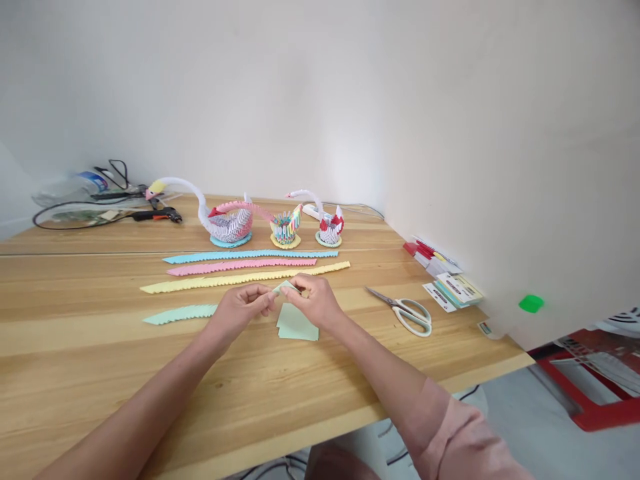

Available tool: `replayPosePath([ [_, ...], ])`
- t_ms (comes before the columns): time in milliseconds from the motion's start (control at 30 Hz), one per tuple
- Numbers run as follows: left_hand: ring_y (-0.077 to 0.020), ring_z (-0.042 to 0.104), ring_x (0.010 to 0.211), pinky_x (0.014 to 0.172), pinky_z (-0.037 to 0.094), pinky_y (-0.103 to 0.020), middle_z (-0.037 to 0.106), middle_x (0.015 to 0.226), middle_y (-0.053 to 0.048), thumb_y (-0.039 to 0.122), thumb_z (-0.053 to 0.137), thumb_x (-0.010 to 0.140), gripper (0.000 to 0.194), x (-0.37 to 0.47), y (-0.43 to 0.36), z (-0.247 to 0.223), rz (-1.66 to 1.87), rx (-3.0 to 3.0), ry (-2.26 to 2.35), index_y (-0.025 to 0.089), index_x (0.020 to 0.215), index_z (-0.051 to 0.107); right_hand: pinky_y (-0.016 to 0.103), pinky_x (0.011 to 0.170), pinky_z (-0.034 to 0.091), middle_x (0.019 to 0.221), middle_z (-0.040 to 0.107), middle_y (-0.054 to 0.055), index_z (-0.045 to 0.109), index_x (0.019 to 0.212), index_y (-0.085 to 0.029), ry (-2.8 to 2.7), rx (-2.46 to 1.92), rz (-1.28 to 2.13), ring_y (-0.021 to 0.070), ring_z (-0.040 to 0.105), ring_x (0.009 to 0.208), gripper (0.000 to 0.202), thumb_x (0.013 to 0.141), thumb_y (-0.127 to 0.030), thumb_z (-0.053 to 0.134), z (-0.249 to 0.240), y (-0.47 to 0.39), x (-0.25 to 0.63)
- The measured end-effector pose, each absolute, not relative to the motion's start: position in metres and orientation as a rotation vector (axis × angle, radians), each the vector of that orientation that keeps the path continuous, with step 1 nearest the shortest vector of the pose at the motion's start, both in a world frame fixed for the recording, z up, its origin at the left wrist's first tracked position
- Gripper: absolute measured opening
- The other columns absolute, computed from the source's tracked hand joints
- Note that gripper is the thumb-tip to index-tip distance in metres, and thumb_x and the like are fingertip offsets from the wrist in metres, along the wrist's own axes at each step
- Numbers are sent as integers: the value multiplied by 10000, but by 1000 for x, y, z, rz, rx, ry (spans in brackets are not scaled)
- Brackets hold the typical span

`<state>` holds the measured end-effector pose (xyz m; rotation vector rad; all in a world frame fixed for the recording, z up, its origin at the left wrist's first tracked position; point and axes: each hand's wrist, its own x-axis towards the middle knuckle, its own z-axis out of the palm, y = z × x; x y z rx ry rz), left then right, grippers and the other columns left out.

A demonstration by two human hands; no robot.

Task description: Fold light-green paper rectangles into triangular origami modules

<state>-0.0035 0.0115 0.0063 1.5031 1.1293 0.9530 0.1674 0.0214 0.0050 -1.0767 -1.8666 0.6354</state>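
Between my two hands is a small piece of folded green paper (284,287), raised a little over the table. My left hand (245,307) pinches its left side with thumb and fingertips. On the other side, my right hand (314,300) grips it the same way. Below them lies a stack of light green paper sheets (298,325), partly hidden by my right hand. A green strip of interlocked folded pieces (180,314) lies left of my left hand, its right end hidden behind that hand. Beyond my hands stretch yellow (245,277), pink (240,267) and blue (250,255) strips.
Scissors (405,311) lie right of my hands. Packs of coloured paper (453,291) rest against the right wall. Behind the strips stand a large paper swan (233,225), a multicoloured swan (286,229) and a small white-and-red swan (331,230). A glue gun (157,215) with cable sits back left.
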Motion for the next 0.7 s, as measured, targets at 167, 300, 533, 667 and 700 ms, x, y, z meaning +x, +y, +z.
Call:
replayPosePath([
  [167,-125,494,600,612,374,-246,602,649,7,376,601,726,215,-5,13,6,954,1498,1123,180,638,618,211,519,246,576,394,-39,476,580,-156,-1879,-1102,630,77,350,557,251,787,-296,505,4,22,168],
  [300,-137,506,603,613,387,-254,603,624,2,374,595,724,224,-6,11,10,966,1488,1108,187,603,615,209,484,214,557,321,-48,433,574,-165,-1818,-1145,789,73,285,529,278,779,-341,500,4,24,169],
  [533,-149,536,627,653,411,-272,626,647,-15,390,573,753,246,-7,11,8,1000,1472,1059,186,625,624,206,473,208,549,295,-54,365,558,-176,-1736,-1137,949,68,266,517,326,755,-380,526,3,25,170],
  [667,-144,529,614,634,411,-268,619,647,-14,411,583,746,259,-4,10,9,988,1486,1091,183,630,623,208,477,204,553,282,-54,358,555,-176,-1736,-1122,939,68,263,521,332,754,-380,528,2,25,169],
  [700,-139,522,604,621,408,-262,615,643,-7,407,603,728,241,-3,10,9,981,1491,1104,184,639,625,208,477,202,554,279,-53,355,551,-176,-1741,-1121,926,69,260,523,335,750,-378,533,2,25,169],
])
